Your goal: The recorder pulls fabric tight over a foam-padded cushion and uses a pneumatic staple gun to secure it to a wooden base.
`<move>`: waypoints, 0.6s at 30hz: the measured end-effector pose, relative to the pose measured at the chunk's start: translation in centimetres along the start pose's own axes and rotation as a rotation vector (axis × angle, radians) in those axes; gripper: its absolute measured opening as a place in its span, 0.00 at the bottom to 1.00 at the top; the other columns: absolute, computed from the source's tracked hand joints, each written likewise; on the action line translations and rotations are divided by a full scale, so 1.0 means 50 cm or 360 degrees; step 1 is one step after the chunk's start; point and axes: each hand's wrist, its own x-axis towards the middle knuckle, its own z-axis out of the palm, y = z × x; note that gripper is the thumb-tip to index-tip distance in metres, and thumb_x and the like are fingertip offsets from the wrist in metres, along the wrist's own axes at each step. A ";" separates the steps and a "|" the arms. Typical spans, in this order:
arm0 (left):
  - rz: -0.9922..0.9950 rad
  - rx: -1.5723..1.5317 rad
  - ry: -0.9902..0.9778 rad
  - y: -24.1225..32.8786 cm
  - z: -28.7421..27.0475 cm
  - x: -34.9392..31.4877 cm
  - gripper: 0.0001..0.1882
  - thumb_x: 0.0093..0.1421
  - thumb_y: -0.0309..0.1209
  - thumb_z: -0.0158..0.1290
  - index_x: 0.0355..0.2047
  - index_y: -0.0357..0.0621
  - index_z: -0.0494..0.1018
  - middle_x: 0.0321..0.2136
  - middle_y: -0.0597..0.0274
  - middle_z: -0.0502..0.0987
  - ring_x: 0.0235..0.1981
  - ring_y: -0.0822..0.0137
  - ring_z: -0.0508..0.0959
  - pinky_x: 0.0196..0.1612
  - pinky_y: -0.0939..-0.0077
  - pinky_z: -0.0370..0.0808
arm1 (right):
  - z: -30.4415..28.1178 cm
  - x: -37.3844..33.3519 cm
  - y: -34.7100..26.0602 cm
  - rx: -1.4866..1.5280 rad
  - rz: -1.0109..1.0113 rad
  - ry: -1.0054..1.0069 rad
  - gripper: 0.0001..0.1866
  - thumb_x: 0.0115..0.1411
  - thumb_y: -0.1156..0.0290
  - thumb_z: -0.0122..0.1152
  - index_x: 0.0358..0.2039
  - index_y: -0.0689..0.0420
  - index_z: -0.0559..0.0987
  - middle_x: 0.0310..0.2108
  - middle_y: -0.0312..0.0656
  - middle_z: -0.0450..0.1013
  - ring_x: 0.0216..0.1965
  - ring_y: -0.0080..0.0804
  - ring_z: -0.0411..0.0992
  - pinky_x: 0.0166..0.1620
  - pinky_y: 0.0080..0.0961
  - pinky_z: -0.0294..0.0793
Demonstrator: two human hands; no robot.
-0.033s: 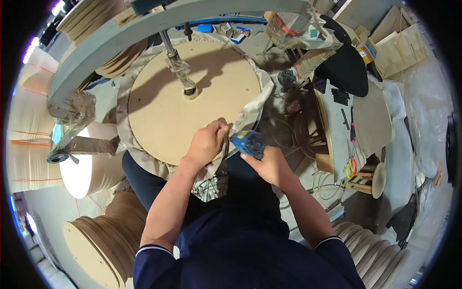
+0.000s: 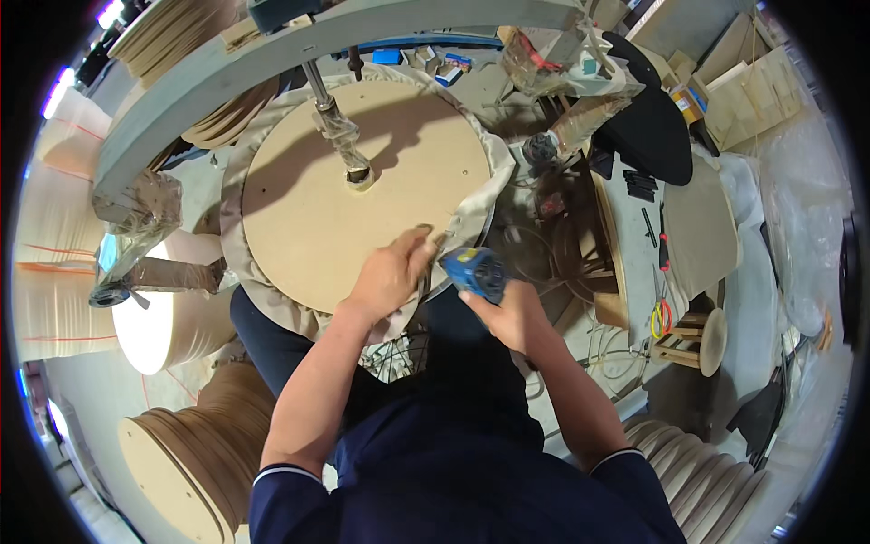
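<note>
A round tan board (image 2: 362, 218) lies under a metal press rod (image 2: 340, 131), its edge ringed by gathered beige fabric (image 2: 480, 204). My left hand (image 2: 390, 276) is at the board's near right rim, fingers closed on the fabric's edge. Just right of it, my right hand (image 2: 512, 313) grips a blue staple gun (image 2: 476, 272). The gun's nose points toward the rim beside my left fingertips; whether it touches the fabric cannot be made out.
A grey curved frame (image 2: 208, 100) arches over the board, with plastic-wrapped arms on both sides. Stacked round boards (image 2: 195, 444) stand at lower left. On the right table are a screwdriver (image 2: 664, 245) and scissors (image 2: 662, 317); a small wooden stool (image 2: 711, 340) stands beside it.
The staple gun and my right hand have shifted slightly right and down, away from the rim. My left fingers have stretched out a little along the fabric.
</note>
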 end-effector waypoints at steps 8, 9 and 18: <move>0.0449 0.0351 -0.0366 -0.017 -0.050 -0.030 0.13 0.67 0.32 0.52 0.51 0.47 0.75 0.35 0.51 0.82 0.40 0.46 0.81 0.44 0.53 0.77 | -0.027 -0.071 0.028 0.0090 0.0279 -0.0029 0.19 0.62 0.57 0.69 0.43 0.61 0.83 0.33 0.49 0.83 0.38 0.48 0.82 0.39 0.35 0.78; 0.0433 0.0406 -0.0426 -0.021 -0.053 -0.025 0.10 0.68 0.32 0.51 0.46 0.46 0.76 0.33 0.51 0.81 0.39 0.46 0.80 0.43 0.53 0.77 | -0.023 -0.072 0.027 0.0000 0.0153 -0.0023 0.20 0.62 0.58 0.70 0.44 0.61 0.83 0.34 0.50 0.83 0.39 0.50 0.82 0.40 0.35 0.78; -0.0126 0.0049 -0.0164 -0.022 -0.034 -0.001 0.13 0.61 0.37 0.65 0.30 0.42 0.77 0.23 0.53 0.78 0.25 0.51 0.78 0.32 0.60 0.75 | 0.019 -0.047 0.016 0.0063 -0.0087 -0.0146 0.20 0.59 0.59 0.71 0.44 0.61 0.81 0.33 0.54 0.81 0.41 0.53 0.80 0.41 0.37 0.79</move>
